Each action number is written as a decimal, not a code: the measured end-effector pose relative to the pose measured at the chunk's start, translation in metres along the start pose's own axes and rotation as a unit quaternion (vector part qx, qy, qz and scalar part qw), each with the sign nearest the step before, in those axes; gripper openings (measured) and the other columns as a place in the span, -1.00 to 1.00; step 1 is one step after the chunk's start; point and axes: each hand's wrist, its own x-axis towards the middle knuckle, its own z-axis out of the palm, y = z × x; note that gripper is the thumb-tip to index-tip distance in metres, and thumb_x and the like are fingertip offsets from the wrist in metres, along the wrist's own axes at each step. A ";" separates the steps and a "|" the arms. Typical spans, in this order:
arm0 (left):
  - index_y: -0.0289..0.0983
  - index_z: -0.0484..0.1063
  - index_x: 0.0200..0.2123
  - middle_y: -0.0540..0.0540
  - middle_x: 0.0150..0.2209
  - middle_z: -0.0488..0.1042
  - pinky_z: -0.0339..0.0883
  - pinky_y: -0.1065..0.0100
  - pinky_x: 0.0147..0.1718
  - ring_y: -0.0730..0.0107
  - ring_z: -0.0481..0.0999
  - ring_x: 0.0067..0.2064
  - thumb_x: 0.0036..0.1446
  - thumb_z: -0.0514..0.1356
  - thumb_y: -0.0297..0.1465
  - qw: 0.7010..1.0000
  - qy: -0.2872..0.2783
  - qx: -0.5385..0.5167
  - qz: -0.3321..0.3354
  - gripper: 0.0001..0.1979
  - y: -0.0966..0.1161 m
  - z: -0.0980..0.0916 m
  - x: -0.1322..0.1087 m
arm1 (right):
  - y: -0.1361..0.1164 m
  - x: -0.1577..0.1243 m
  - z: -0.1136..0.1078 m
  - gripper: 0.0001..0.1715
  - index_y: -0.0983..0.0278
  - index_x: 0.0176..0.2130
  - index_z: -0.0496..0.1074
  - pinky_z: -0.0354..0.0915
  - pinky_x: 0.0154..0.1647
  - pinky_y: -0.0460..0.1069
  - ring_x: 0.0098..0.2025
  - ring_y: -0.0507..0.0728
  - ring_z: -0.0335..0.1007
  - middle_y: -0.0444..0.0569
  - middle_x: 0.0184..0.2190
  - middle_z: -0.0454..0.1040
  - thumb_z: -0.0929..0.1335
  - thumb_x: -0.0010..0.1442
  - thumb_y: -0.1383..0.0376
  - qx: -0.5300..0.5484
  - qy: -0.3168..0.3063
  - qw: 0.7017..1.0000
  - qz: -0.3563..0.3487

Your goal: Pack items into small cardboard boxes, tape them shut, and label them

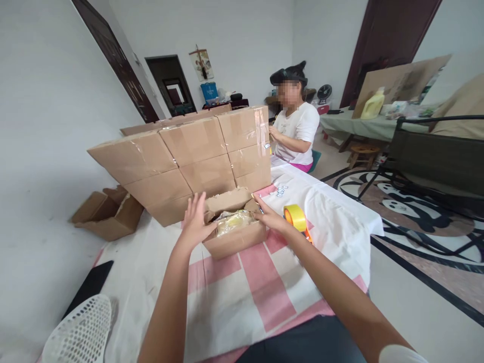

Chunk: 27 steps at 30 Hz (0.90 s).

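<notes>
A small cardboard box (236,243) stands with its top unfolded on the cloth-covered table in front of me. Inside lies something yellowish wrapped in clear plastic (235,222); its kind cannot be made out. My left hand (197,222) is at the box's left end, fingers spread and pointing up, thumb reaching toward the rim. At the opposite end, my right hand (269,216) rests against the right flap, with thumb and forefinger apart and the other fingers partly hidden. Just right of that hand is a roll of yellow tape (295,218) on an orange dispenser.
Stacked cardboard boxes (206,131) form a wall right behind the small box. An uncovered carton (113,214) sits at the left, with a white perforated basket (81,333) nearer me. Another person (298,121) in a headset sits beyond the table (340,222).
</notes>
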 end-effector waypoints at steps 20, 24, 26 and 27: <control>-0.18 0.17 0.38 -0.40 0.37 0.25 0.21 -0.17 0.19 -0.40 0.35 0.25 -0.09 0.40 0.10 0.973 -0.058 0.214 0.069 0.05 0.058 0.054 -0.038 | -0.019 -0.065 -0.028 -0.63 0.19 0.03 0.38 0.20 0.30 0.27 0.22 0.32 0.29 0.10 0.09 0.42 0.35 0.23 0.17 -0.188 0.440 0.871 -0.115; -0.18 0.18 0.38 -0.40 0.39 0.21 0.35 -0.16 0.07 -0.38 0.39 0.22 0.04 0.38 -0.10 0.957 -0.103 0.271 0.021 -0.11 0.072 0.052 -0.025 | 0.000 -0.090 -0.071 -0.46 0.18 0.01 0.30 0.40 0.02 0.22 0.04 0.33 0.41 0.05 -0.05 0.43 0.42 0.11 0.04 -0.067 0.422 0.900 0.083; -0.19 0.15 0.40 -0.43 0.39 0.18 0.41 -0.14 -0.04 -0.38 0.45 0.16 0.07 0.36 -0.17 0.948 -0.136 0.288 -0.015 -0.14 0.084 0.051 -0.016 | 0.011 -0.095 -0.081 -0.54 0.20 -0.11 0.34 0.46 -0.18 0.14 -0.17 0.28 0.50 -0.01 -0.24 0.49 0.41 0.12 -0.01 0.011 0.312 0.939 0.141; -0.17 0.15 0.40 -0.45 0.37 0.22 0.43 -0.13 -0.08 -0.37 0.49 0.11 0.08 0.36 -0.19 0.945 -0.148 0.289 -0.025 -0.14 0.089 0.050 -0.012 | 0.015 -0.097 -0.084 -0.56 0.22 -0.15 0.36 0.46 -0.23 0.12 -0.23 0.26 0.52 -0.02 -0.29 0.51 0.42 0.11 -0.02 0.031 0.267 0.952 0.145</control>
